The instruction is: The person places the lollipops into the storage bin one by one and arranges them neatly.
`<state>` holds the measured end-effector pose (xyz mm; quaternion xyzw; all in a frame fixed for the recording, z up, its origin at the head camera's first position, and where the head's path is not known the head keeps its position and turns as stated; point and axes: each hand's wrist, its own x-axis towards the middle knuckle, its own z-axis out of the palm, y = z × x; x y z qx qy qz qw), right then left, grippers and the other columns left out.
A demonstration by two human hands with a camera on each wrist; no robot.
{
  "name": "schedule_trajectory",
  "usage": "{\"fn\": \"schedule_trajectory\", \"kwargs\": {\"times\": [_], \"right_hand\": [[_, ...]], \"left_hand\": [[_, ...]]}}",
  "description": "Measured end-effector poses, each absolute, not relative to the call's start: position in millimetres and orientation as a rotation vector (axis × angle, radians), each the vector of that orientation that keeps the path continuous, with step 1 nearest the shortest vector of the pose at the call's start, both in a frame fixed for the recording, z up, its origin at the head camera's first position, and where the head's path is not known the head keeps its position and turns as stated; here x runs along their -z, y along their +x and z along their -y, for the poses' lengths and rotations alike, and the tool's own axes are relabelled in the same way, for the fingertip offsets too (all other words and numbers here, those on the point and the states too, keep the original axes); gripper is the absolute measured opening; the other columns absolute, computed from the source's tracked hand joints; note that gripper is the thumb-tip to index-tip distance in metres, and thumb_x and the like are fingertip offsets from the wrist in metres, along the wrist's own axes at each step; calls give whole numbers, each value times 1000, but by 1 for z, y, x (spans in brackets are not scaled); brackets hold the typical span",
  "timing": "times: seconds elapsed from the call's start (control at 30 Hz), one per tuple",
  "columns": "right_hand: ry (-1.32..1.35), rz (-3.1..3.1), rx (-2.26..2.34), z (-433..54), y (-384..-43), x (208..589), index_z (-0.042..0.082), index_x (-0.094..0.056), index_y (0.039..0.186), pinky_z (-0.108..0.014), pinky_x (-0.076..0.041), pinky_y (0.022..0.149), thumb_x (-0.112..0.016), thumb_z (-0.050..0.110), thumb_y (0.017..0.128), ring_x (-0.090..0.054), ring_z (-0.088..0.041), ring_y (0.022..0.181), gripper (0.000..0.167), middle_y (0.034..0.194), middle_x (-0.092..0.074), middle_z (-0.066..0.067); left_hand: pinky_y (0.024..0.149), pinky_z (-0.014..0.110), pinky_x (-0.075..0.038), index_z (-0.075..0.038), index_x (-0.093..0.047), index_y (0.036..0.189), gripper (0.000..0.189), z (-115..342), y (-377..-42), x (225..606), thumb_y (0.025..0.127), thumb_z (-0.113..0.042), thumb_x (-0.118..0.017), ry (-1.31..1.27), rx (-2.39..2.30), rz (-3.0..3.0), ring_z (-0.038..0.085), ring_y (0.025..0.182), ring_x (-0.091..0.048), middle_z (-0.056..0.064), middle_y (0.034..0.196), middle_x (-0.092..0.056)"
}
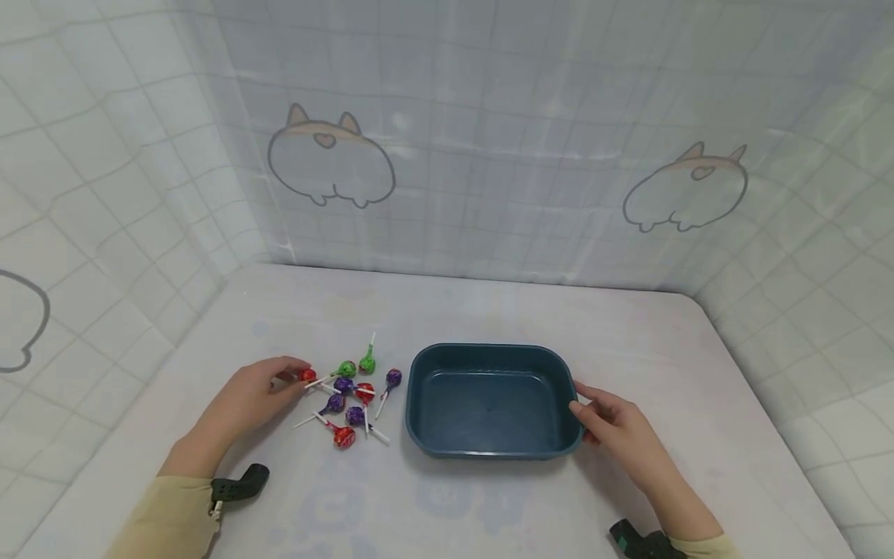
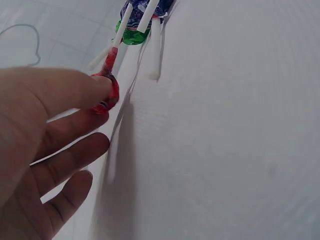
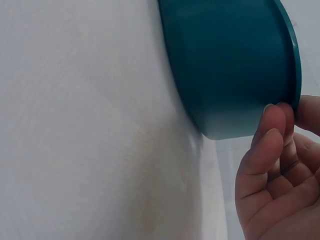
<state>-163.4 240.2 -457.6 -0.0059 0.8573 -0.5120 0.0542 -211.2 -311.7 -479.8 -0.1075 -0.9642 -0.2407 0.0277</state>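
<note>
Between thumb and fingers, my left hand (image 1: pixel 260 397) pinches the red wrapped head of a lollipop (image 1: pixel 307 376). In the left wrist view that lollipop (image 2: pixel 111 90) has its white stick pointing up and away toward the others. Just right of this hand lies a loose cluster of lollipops (image 1: pixel 355 416) in purple, green and red wrappers. My right hand (image 1: pixel 621 431) grips the right rim of a dark teal plastic basin (image 1: pixel 489 454), thumb over the edge and fingers beneath it outside. The basin's visible inside holds nothing. In the right wrist view the fingers touch the basin's outer wall (image 3: pixel 230 65).
The white table (image 1: pixel 335 303) extends around the basin and lollipops. Behind it and at both sides hang pale gridded curtains (image 1: pixel 489 178) with cartoon animal outlines. A black wrist device (image 1: pixel 240 483) sits on the left wrist, another (image 1: pixel 642 541) on the right.
</note>
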Motion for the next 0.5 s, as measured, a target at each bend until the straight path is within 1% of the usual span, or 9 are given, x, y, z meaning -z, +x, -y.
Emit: {"fn": "schedule_trajectory", "kwargs": {"times": [0.1, 0.2, 0.33, 0.43, 0.5], "right_hand": [[-8, -2603, 1548, -240, -164, 456, 7, -56, 140, -32, -54, 62, -68, 39, 94, -60, -25, 69, 57, 83, -62, -11], [-4, -2616, 1530, -239, -164, 455, 7, -55, 140, -32, -54, 61, -68, 37, 95, -60, -25, 68, 56, 82, -62, -10], [-7, -2627, 1511, -239, -164, 453, 7, -55, 140, -32, -54, 61, -67, 35, 95, -60, -24, 68, 54, 81, -62, -10], [-17, -2626, 1512, -239, -164, 453, 7, -55, 141, -32, -54, 60, -67, 35, 96, -60, -25, 68, 54, 81, -61, -10], [-25, -2622, 1522, -239, -163, 453, 6, -55, 141, -32, -54, 60, -67, 35, 95, -60, -25, 67, 55, 81, -61, -10]], "left_hand": [[87, 52, -51, -13, -67, 123, 31, 312, -208, 475, 93, -23, -70, -317, 773, 2960, 29, 106, -62, 4, 114, -68], [85, 50, -52, -11, -66, 124, 33, 314, -204, 468, 94, -25, -69, -307, 818, 2936, 30, 107, -62, 7, 116, -67], [85, 53, -53, -9, -64, 125, 35, 319, -200, 461, 93, -23, -70, -288, 842, 2910, 32, 105, -62, 11, 118, -65], [85, 54, -53, -11, -65, 123, 33, 325, -198, 462, 92, -20, -72, -271, 850, 2866, 33, 102, -65, 10, 116, -64], [85, 53, -53, -12, -67, 121, 33, 329, -199, 463, 90, -20, -74, -265, 864, 2836, 34, 101, -66, 9, 115, -64]]}}
